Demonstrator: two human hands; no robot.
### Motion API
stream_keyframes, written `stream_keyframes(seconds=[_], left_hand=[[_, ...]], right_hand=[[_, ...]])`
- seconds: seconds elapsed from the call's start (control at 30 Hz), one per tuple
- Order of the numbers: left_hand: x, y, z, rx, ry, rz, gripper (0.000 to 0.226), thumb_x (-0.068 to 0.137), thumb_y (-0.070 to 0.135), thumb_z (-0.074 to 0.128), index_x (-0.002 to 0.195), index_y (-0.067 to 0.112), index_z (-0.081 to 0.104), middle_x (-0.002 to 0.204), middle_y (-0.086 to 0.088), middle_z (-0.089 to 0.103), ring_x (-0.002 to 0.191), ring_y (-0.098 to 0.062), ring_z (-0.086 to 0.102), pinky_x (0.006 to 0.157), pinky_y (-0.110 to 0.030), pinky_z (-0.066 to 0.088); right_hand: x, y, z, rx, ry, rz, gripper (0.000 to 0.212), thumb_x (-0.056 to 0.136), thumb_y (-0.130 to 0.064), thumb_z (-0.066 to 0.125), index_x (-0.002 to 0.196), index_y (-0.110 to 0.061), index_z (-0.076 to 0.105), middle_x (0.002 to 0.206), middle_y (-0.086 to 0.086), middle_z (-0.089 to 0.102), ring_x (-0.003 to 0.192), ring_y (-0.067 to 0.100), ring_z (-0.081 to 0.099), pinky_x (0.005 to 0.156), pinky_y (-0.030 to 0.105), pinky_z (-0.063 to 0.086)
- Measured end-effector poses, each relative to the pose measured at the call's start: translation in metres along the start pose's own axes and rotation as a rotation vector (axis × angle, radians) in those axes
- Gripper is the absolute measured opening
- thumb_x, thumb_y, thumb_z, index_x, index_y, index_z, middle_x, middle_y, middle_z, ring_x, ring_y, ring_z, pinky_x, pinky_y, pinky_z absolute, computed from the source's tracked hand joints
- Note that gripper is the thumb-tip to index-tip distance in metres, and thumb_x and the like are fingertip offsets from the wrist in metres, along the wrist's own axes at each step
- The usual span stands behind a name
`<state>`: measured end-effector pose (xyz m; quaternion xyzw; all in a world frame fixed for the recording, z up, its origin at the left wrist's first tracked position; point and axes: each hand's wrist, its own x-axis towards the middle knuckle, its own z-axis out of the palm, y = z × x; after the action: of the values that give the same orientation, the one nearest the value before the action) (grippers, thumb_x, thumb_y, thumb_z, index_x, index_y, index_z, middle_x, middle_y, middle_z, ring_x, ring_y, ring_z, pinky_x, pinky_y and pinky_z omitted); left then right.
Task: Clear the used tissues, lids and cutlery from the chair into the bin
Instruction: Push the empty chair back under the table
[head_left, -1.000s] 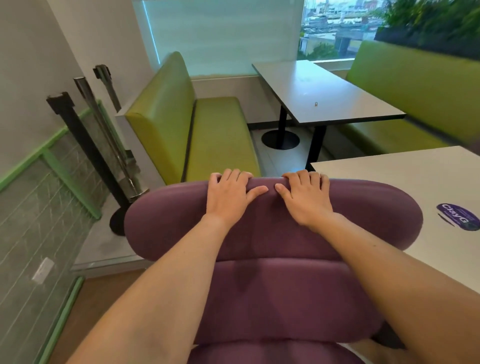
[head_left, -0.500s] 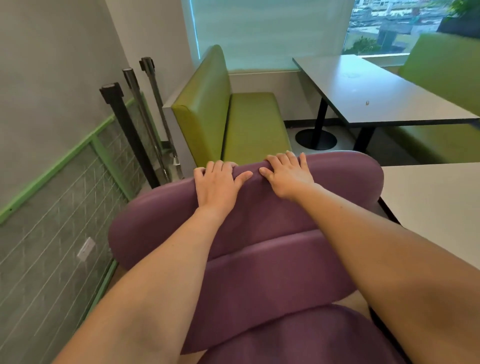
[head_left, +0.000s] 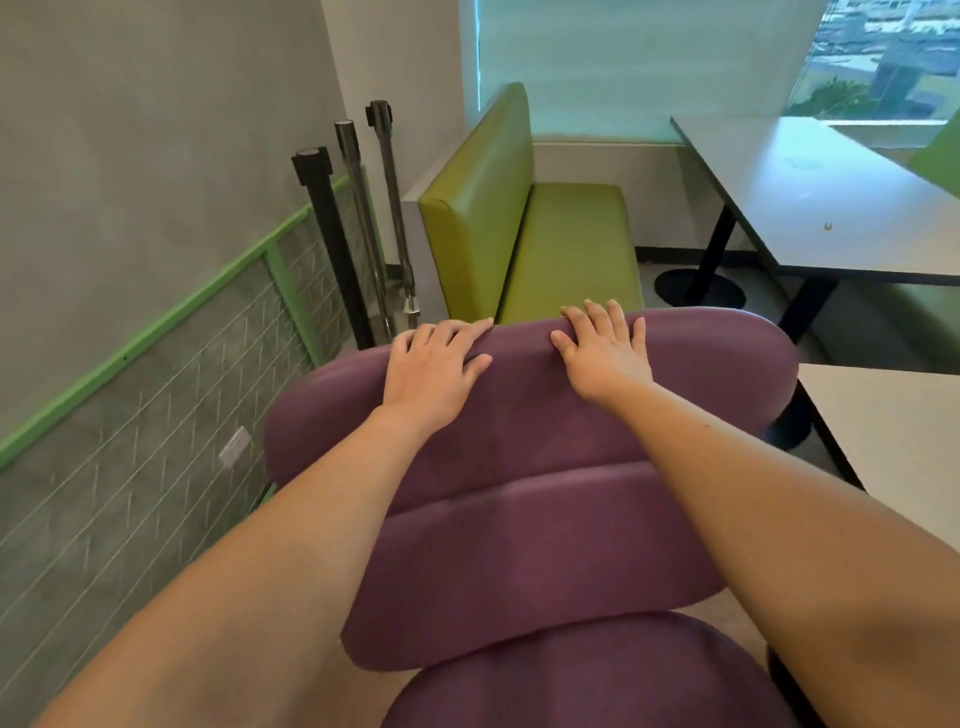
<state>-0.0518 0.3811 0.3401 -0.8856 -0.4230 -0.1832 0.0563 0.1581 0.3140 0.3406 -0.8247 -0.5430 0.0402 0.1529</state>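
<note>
The purple padded chair (head_left: 519, 545) fills the lower middle of the head view, with its backrest turned toward me and a bit of its seat at the bottom. My left hand (head_left: 434, 364) rests on the top edge of the backrest, fingers lying along the rim. My right hand (head_left: 605, 348) lies flat on the same edge further right, fingers spread and straight. Neither hand holds anything. No tissues, lids, cutlery or bin are in view.
A green bench (head_left: 524, 244) stands just behind the chair. Three barrier posts (head_left: 358, 223) lean by the grey wall on the left, above a green-framed mesh panel (head_left: 156, 441). A grey table (head_left: 831, 208) is at the right, and a white table (head_left: 893, 431) edge is nearer.
The chair back has swung left and tilted in view. My hands have moved further apart along its top edge, and the fingers that curled over the rim now lie straighter.
</note>
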Motion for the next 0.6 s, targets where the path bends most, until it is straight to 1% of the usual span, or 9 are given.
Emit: stream_keyframes(seconds=[0.13, 0.23, 0.3, 0.37, 0.4, 0.47, 0.5, 0.53, 0.6], left_hand=[[-0.011, -0.030, -0.013, 0.010, -0.098, -0.055, 0.049, 0.100, 0.056, 0.028, 0.147, 0.045, 0.026, 0.142, 0.008, 0.045, 0.129, -0.019, 0.040, 0.104, -0.039, 0.026], [-0.014, -0.042, -0.019, 0.011, -0.131, -0.117, 0.054, 0.097, 0.062, 0.023, 0.145, 0.040, 0.032, 0.139, 0.005, 0.049, 0.126, -0.021, 0.043, 0.100, -0.040, 0.029], [-0.010, -0.048, -0.024, -0.014, -0.161, -0.128, 0.057, 0.095, 0.066, 0.023, 0.143, 0.038, 0.038, 0.137, 0.004, 0.052, 0.125, -0.022, 0.046, 0.098, -0.042, 0.034], [-0.007, -0.056, -0.029, -0.077, -0.208, -0.130, 0.061, 0.091, 0.071, 0.025, 0.137, 0.037, 0.045, 0.133, 0.004, 0.056, 0.121, -0.022, 0.051, 0.092, -0.042, 0.039], [-0.006, -0.059, -0.032, -0.119, -0.235, -0.145, 0.062, 0.088, 0.075, 0.027, 0.133, 0.038, 0.048, 0.129, 0.007, 0.059, 0.117, -0.021, 0.054, 0.087, -0.040, 0.042], [-0.002, -0.066, -0.037, -0.167, -0.286, -0.172, 0.065, 0.082, 0.081, 0.030, 0.126, 0.040, 0.053, 0.121, 0.010, 0.063, 0.109, -0.019, 0.059, 0.076, -0.034, 0.041], [0.001, -0.069, -0.039, -0.177, -0.322, -0.176, 0.067, 0.080, 0.083, 0.032, 0.125, 0.039, 0.055, 0.119, 0.010, 0.064, 0.107, -0.019, 0.059, 0.074, -0.033, 0.040], [0.006, -0.070, -0.041, -0.189, -0.363, -0.173, 0.070, 0.078, 0.085, 0.034, 0.125, 0.038, 0.055, 0.118, 0.009, 0.064, 0.107, -0.019, 0.059, 0.075, -0.033, 0.041], [0.015, -0.079, -0.042, -0.265, -0.459, -0.138, 0.075, 0.075, 0.086, 0.039, 0.125, 0.035, 0.057, 0.120, 0.008, 0.063, 0.107, -0.019, 0.059, 0.081, -0.035, 0.045]], right_hand=[[-0.004, -0.009, -0.001, 0.051, -0.009, 0.037, 0.053, 0.104, -0.046, 0.021, 0.153, -0.028, 0.022, 0.164, -0.001, 0.008, 0.151, 0.022, -0.010, 0.119, 0.050, -0.009], [-0.014, -0.023, 0.007, 0.114, 0.030, 0.087, 0.056, 0.104, -0.044, 0.025, 0.156, -0.025, 0.015, 0.165, 0.000, 0.001, 0.150, 0.024, -0.013, 0.121, 0.050, -0.002], [-0.024, -0.037, 0.013, 0.184, 0.039, 0.122, 0.064, 0.102, -0.051, 0.026, 0.157, -0.023, 0.007, 0.164, 0.000, -0.008, 0.149, 0.024, -0.018, 0.122, 0.047, 0.001], [-0.031, -0.055, 0.022, 0.246, 0.041, 0.160, 0.073, 0.099, -0.058, 0.028, 0.157, -0.022, 0.000, 0.163, 0.000, -0.016, 0.148, 0.024, -0.023, 0.122, 0.044, 0.002], [-0.033, -0.062, 0.026, 0.270, 0.045, 0.176, 0.076, 0.098, -0.061, 0.028, 0.157, -0.022, -0.002, 0.162, 0.000, -0.019, 0.147, 0.024, -0.025, 0.123, 0.044, 0.003], [-0.032, -0.073, 0.032, 0.286, 0.061, 0.209, 0.079, 0.097, -0.062, 0.029, 0.156, -0.022, -0.006, 0.161, 0.000, -0.023, 0.146, 0.023, -0.027, 0.123, 0.045, 0.006], [-0.031, -0.075, 0.033, 0.286, 0.065, 0.225, 0.080, 0.097, -0.062, 0.029, 0.156, -0.022, -0.006, 0.161, 0.000, -0.024, 0.146, 0.023, -0.027, 0.123, 0.045, 0.007], [-0.030, -0.076, 0.034, 0.287, 0.069, 0.235, 0.080, 0.097, -0.062, 0.030, 0.156, -0.022, -0.007, 0.161, 0.000, -0.024, 0.146, 0.022, -0.027, 0.122, 0.045, 0.008], [-0.030, -0.081, 0.037, 0.302, 0.085, 0.260, 0.078, 0.098, -0.059, 0.029, 0.156, -0.022, -0.007, 0.161, 0.000, -0.024, 0.147, 0.021, -0.027, 0.122, 0.045, 0.008]])
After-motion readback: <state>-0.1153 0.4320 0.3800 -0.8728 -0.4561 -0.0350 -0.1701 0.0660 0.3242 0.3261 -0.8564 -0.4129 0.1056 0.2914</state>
